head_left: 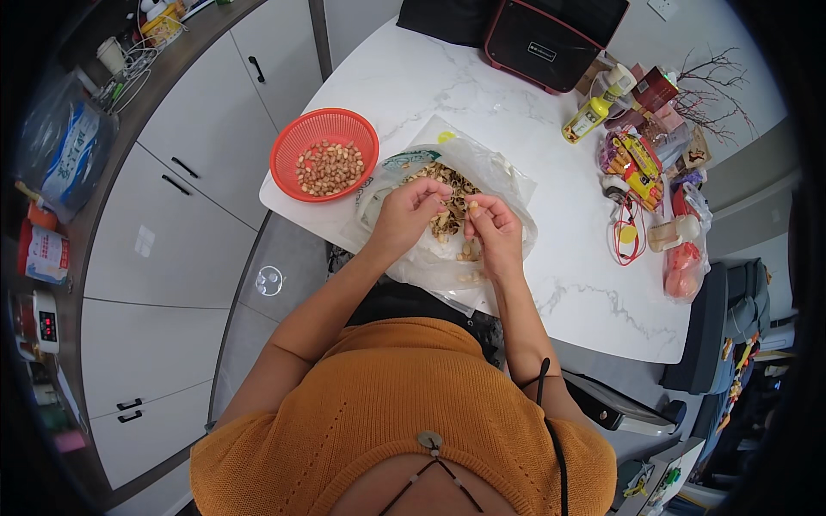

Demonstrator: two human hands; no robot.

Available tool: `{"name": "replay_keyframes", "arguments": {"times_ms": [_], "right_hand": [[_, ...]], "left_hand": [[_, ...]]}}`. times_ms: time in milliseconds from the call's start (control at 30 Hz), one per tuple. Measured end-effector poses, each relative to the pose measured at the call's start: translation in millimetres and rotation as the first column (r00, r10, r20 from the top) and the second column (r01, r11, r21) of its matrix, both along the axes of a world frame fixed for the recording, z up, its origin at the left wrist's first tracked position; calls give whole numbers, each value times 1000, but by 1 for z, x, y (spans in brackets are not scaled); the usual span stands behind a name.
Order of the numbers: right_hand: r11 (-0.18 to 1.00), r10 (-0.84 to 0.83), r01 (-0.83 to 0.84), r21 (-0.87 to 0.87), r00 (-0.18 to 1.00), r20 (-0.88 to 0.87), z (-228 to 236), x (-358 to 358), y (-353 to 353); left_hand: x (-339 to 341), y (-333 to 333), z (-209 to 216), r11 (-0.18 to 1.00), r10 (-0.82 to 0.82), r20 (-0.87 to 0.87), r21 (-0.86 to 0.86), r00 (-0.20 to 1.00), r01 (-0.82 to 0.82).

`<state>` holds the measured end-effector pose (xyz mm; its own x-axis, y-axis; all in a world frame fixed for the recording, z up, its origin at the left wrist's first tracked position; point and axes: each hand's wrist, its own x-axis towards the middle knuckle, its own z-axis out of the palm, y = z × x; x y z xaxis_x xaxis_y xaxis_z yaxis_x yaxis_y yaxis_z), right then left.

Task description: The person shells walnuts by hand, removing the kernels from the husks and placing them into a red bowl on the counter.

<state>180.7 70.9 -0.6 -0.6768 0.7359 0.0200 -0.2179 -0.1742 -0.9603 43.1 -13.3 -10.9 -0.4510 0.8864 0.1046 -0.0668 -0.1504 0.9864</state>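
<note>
Above an opened clear plastic bag (508, 185) on the table, both my hands work close together. My right hand (499, 236) pinches a small pale peanut (472, 207) between thumb and fingertips. The fingers of my left hand (404, 219) are pressed together facing it; whatever they hold is too small to make out. Beneath and between the hands lies a heap of broken brown shells (447, 225), with some paler unbroken peanuts (469, 251) on the near side. To the left, a red plastic colander (284, 159) holds many shelled peanut kernels (330, 168).
The white marble-patterned table (585, 258) carries a black and red appliance (546, 47) at the back. On its right are a yellow bottle (589, 119), snack packets (638, 168), a red cable (632, 245) and a bag of round fruit (684, 271). White cabinets (172, 215) stand left.
</note>
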Motion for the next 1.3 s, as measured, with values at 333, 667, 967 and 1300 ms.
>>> {"name": "replay_keyframes", "arguments": {"times_ms": [333, 667, 967, 1300], "right_hand": [[1000, -20, 19, -22, 998, -65, -3, 5, 1], [953, -90, 65, 297, 993, 71, -1, 1, -8], [846, -248, 133, 517, 956, 159, -7, 2, -6], [580, -249, 72, 812, 964, 93, 3, -1, -2]], "left_hand": [[1, 0, 1, 1000, -12, 4, -7, 1000, 12], [1, 0, 1, 1000, -24, 11, -4, 1000, 24], [3, -2, 6, 999, -24, 64, -29, 998, 26], [-5, -2, 9, 963, -238, 192, -78, 952, 257]]}}
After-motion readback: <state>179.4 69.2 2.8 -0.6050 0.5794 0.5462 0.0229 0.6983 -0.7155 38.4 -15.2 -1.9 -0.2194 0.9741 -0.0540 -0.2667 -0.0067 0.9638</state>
